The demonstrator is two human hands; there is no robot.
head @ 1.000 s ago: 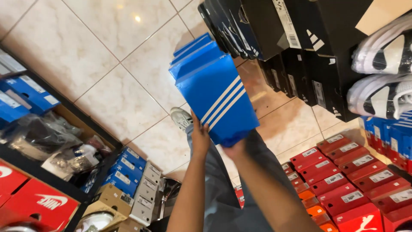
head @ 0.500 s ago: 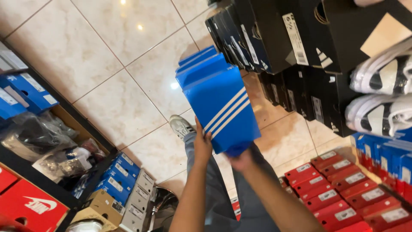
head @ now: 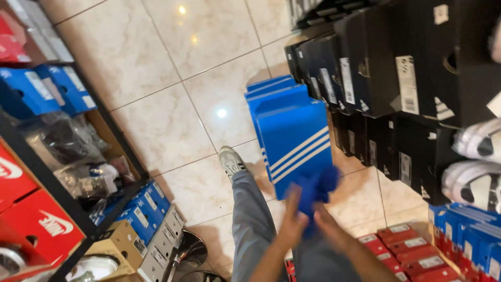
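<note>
A stack of blue shoeboxes with white stripes [head: 295, 138] lies tilted away from me, its far end next to a row of black shoeboxes [head: 376, 68]. At its near end is a blurred dark blue shape [head: 315, 190]; what it is cannot be made out. My left hand [head: 291, 222] and my right hand [head: 330, 225] close on that blue shape from below, side by side. Both hands are motion-blurred. My grey trouser leg [head: 250, 209] and grey sneaker [head: 229, 159] show just left of the stack.
A black shelf [head: 42, 167] on the left holds blue, red and brown shoeboxes and bagged shoes. Red shoeboxes [head: 412, 250] lie on the floor at lower right, more blue ones [head: 469, 235] beside them. White sneakers [head: 480, 156] rest on the right. The floor is glossy cream tile [head: 156, 104].
The blue stack has swung right and down toward the black boxes. My hands have dropped lower in view and now clasp a blurred blue shape at its near end.
</note>
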